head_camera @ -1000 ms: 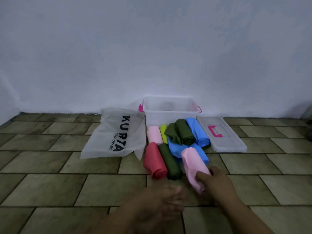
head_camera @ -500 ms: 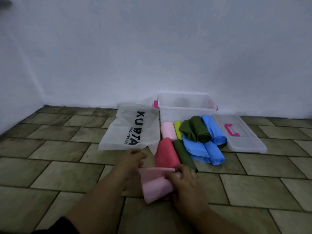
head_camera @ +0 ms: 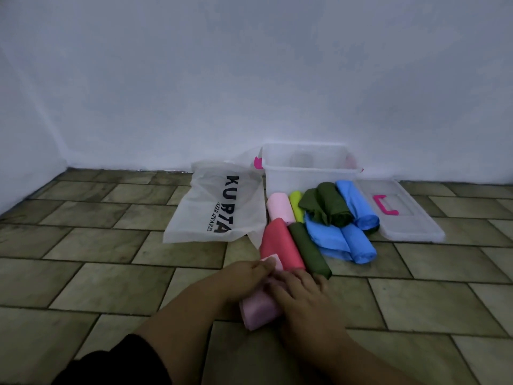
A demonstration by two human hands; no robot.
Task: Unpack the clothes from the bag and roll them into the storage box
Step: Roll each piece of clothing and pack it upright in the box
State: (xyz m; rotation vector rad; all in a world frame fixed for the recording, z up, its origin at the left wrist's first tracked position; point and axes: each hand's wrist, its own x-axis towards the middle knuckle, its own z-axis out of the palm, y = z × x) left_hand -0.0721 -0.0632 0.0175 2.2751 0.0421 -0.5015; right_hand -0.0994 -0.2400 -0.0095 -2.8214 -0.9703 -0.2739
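While both hands are working low in the centre of the frame, a pink garment (head_camera: 259,308) is lying on the tiled floor (head_camera: 111,284) between them, mostly rolled into a short tube. The left hand (head_camera: 244,276) is pinching a loose corner of that pink cloth between thumb and fingers, lifting it just above the roll. The right hand (head_camera: 304,297) is pressing down on the right side of the roll, its fingers stretching forward over the cloth rather than curling round it. A black sleeve (head_camera: 119,362) is showing at the lower left edge.

Just above the hands, a coral roll (head_camera: 280,245) and a dark green roll (head_camera: 308,248) are lying side by side, touching. To their right a blue bundle (head_camera: 344,240) is spreading on the tiles. Higher up, a pale pink roll (head_camera: 280,208), a yellow-green roll (head_camera: 295,204), a loose dark green roll (head_camera: 330,208) and a blue roll (head_camera: 356,208) are lining up in front of the storage box (head_camera: 305,176), which is standing against the white wall (head_camera: 249,79). Its clear lid (head_camera: 410,226), with a pink handle (head_camera: 384,205), is lying flat to the right. The white bag (head_camera: 200,215), printed KURTA, is lying flat left of the box.
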